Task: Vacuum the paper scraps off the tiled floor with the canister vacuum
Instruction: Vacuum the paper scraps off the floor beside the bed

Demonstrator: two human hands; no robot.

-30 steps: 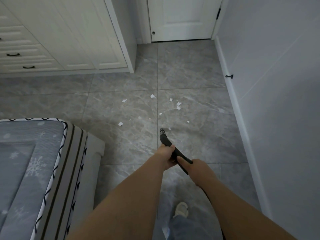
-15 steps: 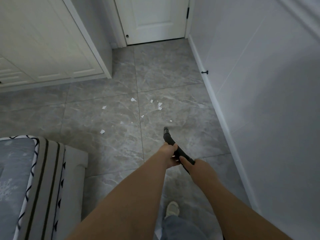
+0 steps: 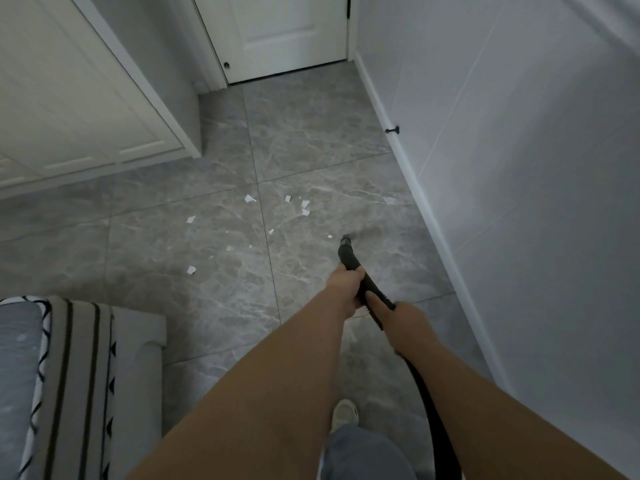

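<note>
Both hands hold the black vacuum hose nozzle (image 3: 347, 251), which points forward and down at the grey tiled floor (image 3: 311, 140). My left hand (image 3: 346, 284) grips it nearer the tip and my right hand (image 3: 398, 315) grips it just behind. The hose (image 3: 433, 410) trails back under my right arm. Several white paper scraps (image 3: 250, 198) lie scattered ahead and to the left of the tip; the closest small one (image 3: 330, 236) sits just left of it. Another scrap (image 3: 191, 270) lies farther left. The canister is out of view.
A white wardrobe (image 3: 104, 98) fills the upper left, a shut white door (image 3: 277, 32) stands ahead, and a white wall with baseboard (image 3: 429, 216) and a black doorstop (image 3: 392, 130) runs along the right. A bed corner (image 3: 79, 375) sits lower left. My shoe (image 3: 344, 415) shows below.
The view has swung right, so the bed and wardrobe drawers have slid out to the left. The nozzle tip has moved right and forward, close to the small scrap by the right wall.
</note>
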